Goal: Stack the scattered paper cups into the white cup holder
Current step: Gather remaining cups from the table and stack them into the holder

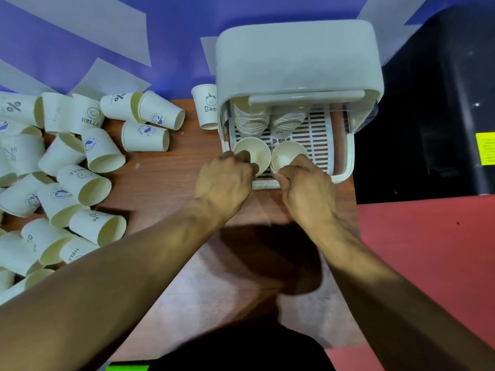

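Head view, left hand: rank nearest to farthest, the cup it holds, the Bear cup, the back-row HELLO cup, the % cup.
1. Held cup, pinched by the left hand, front left in the cup holder.
2. Bear cup, upright beside the holder's left wall.
3. HELLO cup, lying further left, back row.
4. % cup, far left edge.

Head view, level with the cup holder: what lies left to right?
Heap of toppled white paper cups → upright bear-printed white paper cup → white plastic cup holder → black cabinet with a yellow label.
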Demonstrator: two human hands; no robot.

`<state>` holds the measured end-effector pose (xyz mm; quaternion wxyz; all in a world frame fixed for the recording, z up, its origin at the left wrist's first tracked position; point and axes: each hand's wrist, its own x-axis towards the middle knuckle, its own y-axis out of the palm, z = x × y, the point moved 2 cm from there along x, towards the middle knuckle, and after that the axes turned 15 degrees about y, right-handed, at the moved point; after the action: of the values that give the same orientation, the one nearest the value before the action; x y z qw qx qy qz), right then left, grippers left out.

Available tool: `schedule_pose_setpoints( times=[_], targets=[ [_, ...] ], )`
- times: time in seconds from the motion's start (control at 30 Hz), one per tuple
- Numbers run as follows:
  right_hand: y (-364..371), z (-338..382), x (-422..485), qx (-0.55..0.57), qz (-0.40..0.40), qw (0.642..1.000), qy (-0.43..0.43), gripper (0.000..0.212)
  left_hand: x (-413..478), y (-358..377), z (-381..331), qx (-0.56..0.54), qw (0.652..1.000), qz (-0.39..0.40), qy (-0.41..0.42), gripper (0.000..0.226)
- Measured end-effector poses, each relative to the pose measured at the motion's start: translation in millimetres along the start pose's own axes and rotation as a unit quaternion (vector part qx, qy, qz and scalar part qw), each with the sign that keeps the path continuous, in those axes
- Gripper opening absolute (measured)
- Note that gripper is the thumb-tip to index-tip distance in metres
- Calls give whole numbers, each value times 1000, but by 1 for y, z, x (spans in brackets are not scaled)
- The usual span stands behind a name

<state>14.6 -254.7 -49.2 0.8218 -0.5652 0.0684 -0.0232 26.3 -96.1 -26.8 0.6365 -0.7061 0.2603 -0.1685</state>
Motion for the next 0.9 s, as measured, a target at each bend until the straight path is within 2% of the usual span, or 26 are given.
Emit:
schedule_pose_setpoints(
  times=[0.13,0.47,0.73,0.8,0.9],
  targets=[
    [8,-4,1,14,7,1000,9,17,-2,10,3,-16,999,27,-11,23],
    [14,0,-2,27,5,999,30,13,-4,12,-1,-24,999,32,-33,28],
    [6,11,-11,65,-14,997,43,24,-5,15,1,-41,996,28,-68,21],
    [1,22,-15,78,-25,996,31,22,-9,17,3,-59,996,12,-70,24],
    [-3,43,-19,102,-31,994,3,20,-25,16,10,-105,990,-54,-77,42]
  ],
)
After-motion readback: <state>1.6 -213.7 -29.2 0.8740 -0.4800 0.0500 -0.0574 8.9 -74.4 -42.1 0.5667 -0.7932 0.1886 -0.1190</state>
